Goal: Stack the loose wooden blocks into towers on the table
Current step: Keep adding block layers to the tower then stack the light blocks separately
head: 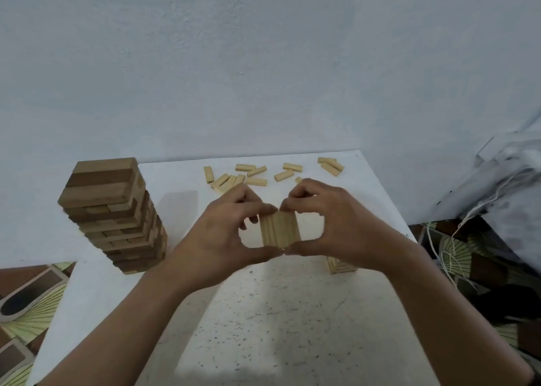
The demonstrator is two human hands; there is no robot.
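Pale wood at the centre of the view: a set of pale blocks (280,229), laid side by side with their long sides touching and their lengths running near to far, is held between both hands. On its left, the left hand (225,233) grips it, thumb at the near end and curled fingers at the far end. On its right, the right hand (333,224) mirrors this, thumb tip near and fingers bent over the far end. Thumb tips meet or nearly meet at the near edge of the set, and the fingertips come together at its far edge. Whether the set rests on anything below or is held clear cannot be told, as the hands cover its underside.

At the left edge of the table (263,327) stands a tall tower (114,216), upright, built of crossed layers in mixed light and dark brown wood, well apart from the hands. Just under the right wrist a low stack (342,266) of pale wood shows, most of it hidden. Along the far side of the table lie loose blocks (254,175), flat and scattered just beyond the fingers. Some of them touch, and a few are heaped at the far right corner.

Table surface is white with dark speckles. Behind it the wall (263,63) is plain and pale. Patterned floor (29,312) shows at left and right. To the right of the table sits a grey-white plastic sack (512,181) with pale string (464,221) hanging from it
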